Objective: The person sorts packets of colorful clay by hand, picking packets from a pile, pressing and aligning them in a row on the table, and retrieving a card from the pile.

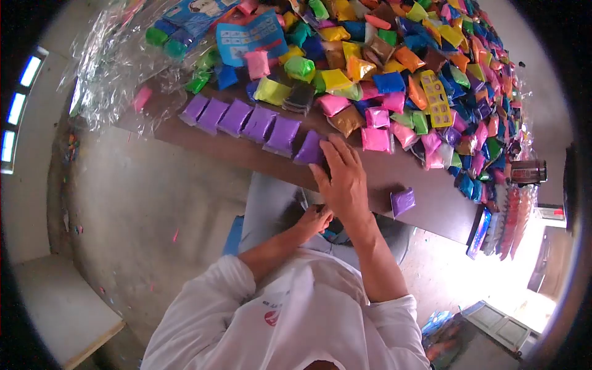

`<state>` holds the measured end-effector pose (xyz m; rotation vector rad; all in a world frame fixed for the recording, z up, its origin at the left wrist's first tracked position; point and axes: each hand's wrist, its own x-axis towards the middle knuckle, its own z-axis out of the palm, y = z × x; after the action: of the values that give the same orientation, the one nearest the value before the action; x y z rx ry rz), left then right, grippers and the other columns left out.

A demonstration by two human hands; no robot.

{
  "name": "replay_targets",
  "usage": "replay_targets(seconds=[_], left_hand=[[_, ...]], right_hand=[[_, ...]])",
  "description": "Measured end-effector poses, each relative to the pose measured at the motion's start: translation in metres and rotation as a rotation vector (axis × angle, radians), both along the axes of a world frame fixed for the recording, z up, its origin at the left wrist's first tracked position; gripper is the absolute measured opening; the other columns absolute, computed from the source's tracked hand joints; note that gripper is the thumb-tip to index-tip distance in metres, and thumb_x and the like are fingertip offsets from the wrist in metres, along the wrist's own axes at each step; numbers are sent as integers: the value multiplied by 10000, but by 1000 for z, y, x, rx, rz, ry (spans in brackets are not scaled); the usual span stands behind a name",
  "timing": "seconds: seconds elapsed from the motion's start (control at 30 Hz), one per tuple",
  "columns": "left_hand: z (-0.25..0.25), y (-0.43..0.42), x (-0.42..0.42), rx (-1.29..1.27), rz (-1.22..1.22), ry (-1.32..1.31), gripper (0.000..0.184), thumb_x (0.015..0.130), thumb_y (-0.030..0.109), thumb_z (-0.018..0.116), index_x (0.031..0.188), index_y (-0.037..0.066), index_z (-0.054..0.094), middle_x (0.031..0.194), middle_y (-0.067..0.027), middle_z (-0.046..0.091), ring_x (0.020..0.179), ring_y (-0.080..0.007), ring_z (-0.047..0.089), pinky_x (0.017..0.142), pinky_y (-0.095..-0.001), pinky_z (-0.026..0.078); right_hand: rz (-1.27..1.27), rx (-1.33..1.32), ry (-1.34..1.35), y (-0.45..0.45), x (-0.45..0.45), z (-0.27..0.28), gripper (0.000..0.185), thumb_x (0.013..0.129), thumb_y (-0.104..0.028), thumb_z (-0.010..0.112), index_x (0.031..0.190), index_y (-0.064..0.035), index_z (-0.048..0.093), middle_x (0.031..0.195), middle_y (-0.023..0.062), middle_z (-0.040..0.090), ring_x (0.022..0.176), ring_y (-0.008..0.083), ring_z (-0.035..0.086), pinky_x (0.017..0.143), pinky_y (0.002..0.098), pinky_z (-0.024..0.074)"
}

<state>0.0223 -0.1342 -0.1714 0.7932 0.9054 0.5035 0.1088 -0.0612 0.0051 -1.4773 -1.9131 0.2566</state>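
Observation:
Several purple packets [259,124] lie in a slanting row along the near edge of the dark table. At the row's right end, my right hand [344,180] has its thumb and fingertips against the last purple packet [310,148], at its right side and lower corner. A separate purple packet [402,201] rests near the table edge, to the right of my right wrist. My left hand [316,221] is below the table edge, over my lap, with its fingers curled closed. What it holds, if anything, is hidden.
A large heap of small coloured packets [388,81] covers the far and right side of the table [246,154]. Clear plastic wrapping [117,68] lies at the left, near a blue printed sheet [251,41]. A yellow tray [436,98] sits among the packets. A dark jar [528,172] stands at the right.

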Motion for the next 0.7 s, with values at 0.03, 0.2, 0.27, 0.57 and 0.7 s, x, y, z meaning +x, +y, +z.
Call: replay_targets(seconds=[0.03,0.2,0.27,0.57,0.7], left_hand=[[4,0,-1,58,-20,63,418,921,417,475,677,77,471,541,19,398,449,-68,362,419,-233,307],[17,5,-6,-133,35,-36,404,920,409,477,690,77,472,552,18,408,457,-76,374,421,-233,315],[17,5,-9,-105,18,-24,398,919,406,480,699,75,473,565,17,416,465,-79,380,423,-231,317],[36,10,-9,-91,-115,-26,370,844,426,599,669,128,465,600,34,437,505,-71,390,486,-249,350],[49,8,1,27,-274,47,400,866,437,551,634,127,449,564,28,424,509,-78,395,499,-245,335]], right_hand=[[-1,-1,1,3,1,0,419,712,-140,698,1085,4,573,1169,188,535,1079,371,505,915,416,423],[2,36,49,5,0,3,342,721,-73,663,1041,15,582,1122,179,562,1041,361,524,893,408,433],[-31,72,115,-8,3,-1,308,717,-54,658,1011,10,594,1091,170,575,1008,354,538,877,412,436],[-380,192,-77,-119,72,6,446,667,-188,747,1049,-32,576,1179,157,533,1086,340,502,913,431,395],[-415,-50,-174,-111,101,9,580,677,-226,746,1173,-42,510,1314,164,440,1225,349,396,988,469,332]])
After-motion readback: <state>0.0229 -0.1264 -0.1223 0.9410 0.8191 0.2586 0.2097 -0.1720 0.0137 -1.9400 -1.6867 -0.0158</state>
